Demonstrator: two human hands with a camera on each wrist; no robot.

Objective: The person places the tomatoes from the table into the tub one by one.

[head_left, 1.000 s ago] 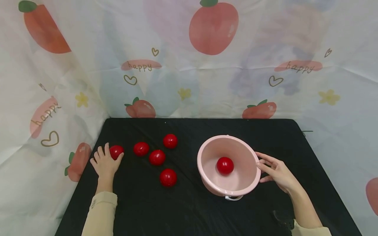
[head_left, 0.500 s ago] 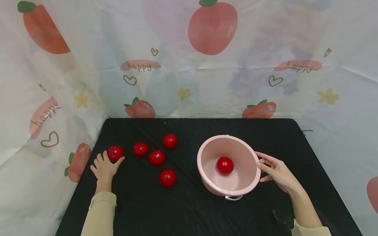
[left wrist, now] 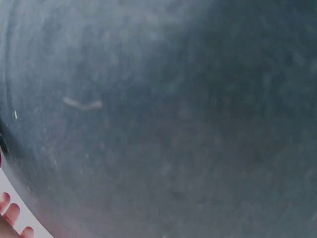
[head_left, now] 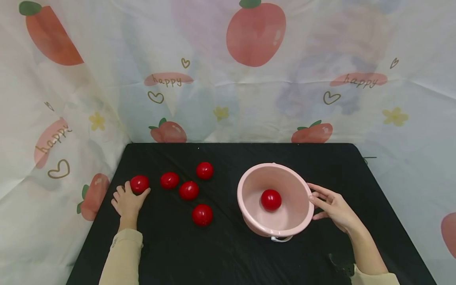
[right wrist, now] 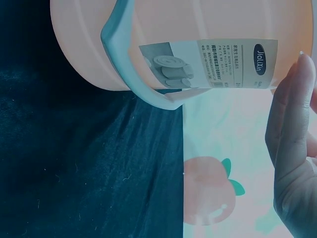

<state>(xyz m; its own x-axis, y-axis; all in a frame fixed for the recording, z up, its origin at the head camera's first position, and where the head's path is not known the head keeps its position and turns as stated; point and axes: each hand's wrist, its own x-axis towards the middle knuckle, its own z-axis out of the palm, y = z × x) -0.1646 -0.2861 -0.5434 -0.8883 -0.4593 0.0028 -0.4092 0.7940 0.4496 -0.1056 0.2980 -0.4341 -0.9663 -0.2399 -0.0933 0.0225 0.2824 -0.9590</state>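
In the head view, my left hand (head_left: pixel 128 201) is at the near side of a red ball (head_left: pixel 139 184) at the table's left, holding it between thumb and bent fingers. The left wrist view catches only some fingertips (left wrist: pixel 12 213) at its lower left corner. Several more red balls (head_left: pixel 189 190) lie loose to the right of that one. A pink bucket (head_left: pixel 249 221) stands right of centre with one red ball (head_left: pixel 271 200) inside. My right hand (head_left: pixel 333 208) touches the bucket's right side, and its fingers (right wrist: pixel 297 104) look fairly straight against the wall.
Black cloth covers the table (head_left: pixel 228 261). A patterned curtain (head_left: pixel 221 79) rises along its back and sides. The bucket's handle (head_left: pixel 281 239) hangs on its near side, and a printed label (right wrist: pixel 208 64) is on its wall.
My left hand has drawn back slightly and its fingers have bent closer round the ball, which has shifted a little. The right hand and bucket have stayed put.
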